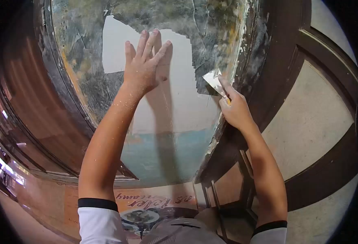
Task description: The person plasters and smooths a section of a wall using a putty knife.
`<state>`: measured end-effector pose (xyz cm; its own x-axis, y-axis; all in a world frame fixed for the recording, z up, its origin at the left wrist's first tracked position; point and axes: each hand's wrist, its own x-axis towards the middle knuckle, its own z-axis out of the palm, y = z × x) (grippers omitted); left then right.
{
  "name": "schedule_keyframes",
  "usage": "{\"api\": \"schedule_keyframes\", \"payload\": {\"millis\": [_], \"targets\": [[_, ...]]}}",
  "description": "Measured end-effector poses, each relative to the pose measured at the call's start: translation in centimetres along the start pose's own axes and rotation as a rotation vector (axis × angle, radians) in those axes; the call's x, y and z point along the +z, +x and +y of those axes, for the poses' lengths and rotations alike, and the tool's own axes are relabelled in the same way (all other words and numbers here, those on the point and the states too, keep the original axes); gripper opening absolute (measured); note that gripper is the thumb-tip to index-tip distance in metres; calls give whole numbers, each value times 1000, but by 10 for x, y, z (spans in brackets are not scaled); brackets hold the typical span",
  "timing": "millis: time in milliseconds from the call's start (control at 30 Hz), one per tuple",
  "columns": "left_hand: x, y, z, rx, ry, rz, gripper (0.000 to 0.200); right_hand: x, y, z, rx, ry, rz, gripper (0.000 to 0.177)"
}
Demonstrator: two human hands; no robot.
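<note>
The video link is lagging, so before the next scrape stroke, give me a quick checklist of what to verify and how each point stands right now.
1. Scraper gripped: ok, the right hand is closed on its handle, forefinger along the blade.
2. Blade placed: ok, it meets the torn edge of the old coating beside the bare patch.
3. Left hand clear of the blade: ok, it lies flat on the bare patch with fingers spread, apart from the scraper.
4. Coating above the blade sound: not ok, cracks run through it.
5. Blade sharpness: cannot tell.
</note>
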<state>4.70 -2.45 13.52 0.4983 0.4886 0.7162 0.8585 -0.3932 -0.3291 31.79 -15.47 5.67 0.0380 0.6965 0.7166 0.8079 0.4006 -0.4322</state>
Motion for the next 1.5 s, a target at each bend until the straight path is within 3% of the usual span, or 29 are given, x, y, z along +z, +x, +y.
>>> {"api": "schedule_keyframes", "payload": {"millis": [100, 167, 267, 333, 467, 533, 667, 700, 800, 967, 1033, 1200, 1333, 1400, 1500], "targets": [[-1, 3, -5, 18, 82, -44, 134, 2, 21, -4, -63, -158, -1, 60], [-5, 2, 3, -34, 128, -237, 147, 12, 33, 9, -168, -236, 85, 58], [-4, 5, 9, -85, 109, -285, 152, 19, 38, 10, -95, -259, 51, 57], [-4, 3, 11, -98, 85, -270, 152, 29, 28, 15, -47, -312, 31, 59], [-7, 6, 17, -144, 108, -309, 153, 65, -1, 65, -170, -214, 72, 67], [-7, 8, 18, -178, 128, -326, 153, 76, -12, 77, -42, -208, -10, 63], [-14, 9, 20, -187, 162, -388, 151, 105, -30, 109, -171, -190, 75, 76], [-11, 7, 20, -183, 175, -353, 151, 103, -33, 100, -49, -141, -1, 67], [-5, 5, 16, -163, 113, -288, 152, 112, -36, 104, -23, -151, -4, 67], [-3, 4, 17, -174, 85, -256, 150, 122, -24, 99, -48, -138, 76, 63], [-6, 3, 18, -179, 76, -258, 151, 122, -17, 96, -190, -86, 185, 64], [-8, 4, 18, -188, 74, -267, 152, 121, -19, 96, -92, -106, 139, 64], [-16, 7, 19, -207, 124, -383, 152, 120, -11, 90, -188, -83, 227, 61], [-15, 5, 18, -198, 124, -368, 151, 116, -10, 83, -56, -221, 135, 61], [-18, 3, 18, -187, 110, -348, 149, 111, -11, 80, -32, -300, 109, 60]]}}
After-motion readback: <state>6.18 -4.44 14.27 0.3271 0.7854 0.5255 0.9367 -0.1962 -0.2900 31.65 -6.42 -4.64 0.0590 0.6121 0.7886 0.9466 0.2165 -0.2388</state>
